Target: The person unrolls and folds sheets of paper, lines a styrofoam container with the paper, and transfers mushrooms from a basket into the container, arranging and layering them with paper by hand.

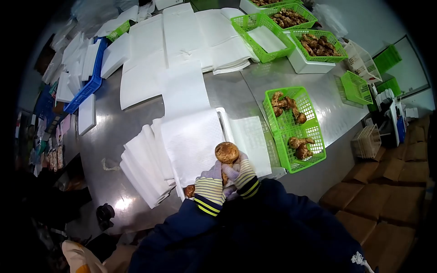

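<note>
You hold a large mushroom upright over the near end of a white box, its brown cap above your fingers and its stem between your hands. Your left hand grasps the stem from one side, and your right hand grips it from the other; both wear striped gloves. Just beside your left hand, a second mushroom lies at the near corner of the white box. A white sheet covers much of that box, with a fanned stack of paper on its left and another sheet on its right. Farther right, a green basket holds mushrooms in two groups. Across the metal table, wide white sheets lie spread out, with a blue crate of white pieces to their left. At the far right, a paper-lined basket sits beside a filled basket resting on a foam box.
</note>
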Motion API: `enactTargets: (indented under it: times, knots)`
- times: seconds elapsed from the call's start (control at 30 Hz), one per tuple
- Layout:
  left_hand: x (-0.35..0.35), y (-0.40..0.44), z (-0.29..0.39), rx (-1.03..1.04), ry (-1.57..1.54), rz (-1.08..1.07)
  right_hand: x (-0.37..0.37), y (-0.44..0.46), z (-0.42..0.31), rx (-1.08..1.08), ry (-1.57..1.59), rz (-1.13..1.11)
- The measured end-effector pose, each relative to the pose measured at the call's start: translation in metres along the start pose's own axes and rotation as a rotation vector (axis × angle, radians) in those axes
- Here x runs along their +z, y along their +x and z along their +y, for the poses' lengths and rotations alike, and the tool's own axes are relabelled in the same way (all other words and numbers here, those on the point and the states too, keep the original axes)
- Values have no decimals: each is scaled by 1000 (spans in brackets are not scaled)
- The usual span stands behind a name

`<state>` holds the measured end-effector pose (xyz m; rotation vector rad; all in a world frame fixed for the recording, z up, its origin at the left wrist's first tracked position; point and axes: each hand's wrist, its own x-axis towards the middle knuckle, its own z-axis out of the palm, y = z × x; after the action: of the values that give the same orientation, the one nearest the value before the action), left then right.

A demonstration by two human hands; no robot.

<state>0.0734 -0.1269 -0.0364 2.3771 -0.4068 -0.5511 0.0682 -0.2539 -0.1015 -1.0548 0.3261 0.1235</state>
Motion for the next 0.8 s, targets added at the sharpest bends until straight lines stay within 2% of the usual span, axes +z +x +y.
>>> enactTargets:
  times: [0.03,0.07,0.13,0.17,0.2,0.23,0.27,0.33,0.37,0.43,0.47,0.53,0.57,0.6,0.67,0.8]
  knots:
    - [2,3,-12,-44,-21,-3,9,-6,-7,108,-48,-49]
    - [10,-2,-27,1,208,148,16,-11,-14,216,-95,-96]
    - [2,3,-48,34,149,144,1,3,-11,305,-106,-290]
    - [7,9,-75,113,88,110,-14,6,-17,309,-154,-344]
    - [1,19,-84,90,106,-64,-28,10,-31,311,-426,-276]
    - [-4,28,-82,103,165,-143,-38,22,-38,180,-743,-142]
    - [-5,33,-80,117,224,-222,-60,28,-22,68,-624,-43]
    - [20,28,-96,345,197,-13,-70,28,-30,-82,-716,-37]
    - [25,28,-97,359,241,-34,-72,30,-25,-81,-722,-44]
    - [33,27,-98,366,291,-42,-75,34,-10,-316,-1055,-223]
    - [32,27,-96,377,297,-22,-56,29,-25,-385,-1378,-346]
    - [22,27,-92,315,266,-114,-32,23,-47,-444,-1495,-589]
    - [13,20,-89,358,228,-44,-22,20,-51,-394,-1583,-659]
    - [18,16,-102,324,230,-58,-28,18,-37,-448,-1673,-629]
    - [10,6,-100,220,281,-41,-33,25,-25,-847,-1764,-578]
    - [14,-2,-102,113,273,-98,-39,33,-5,-813,-1852,-623]
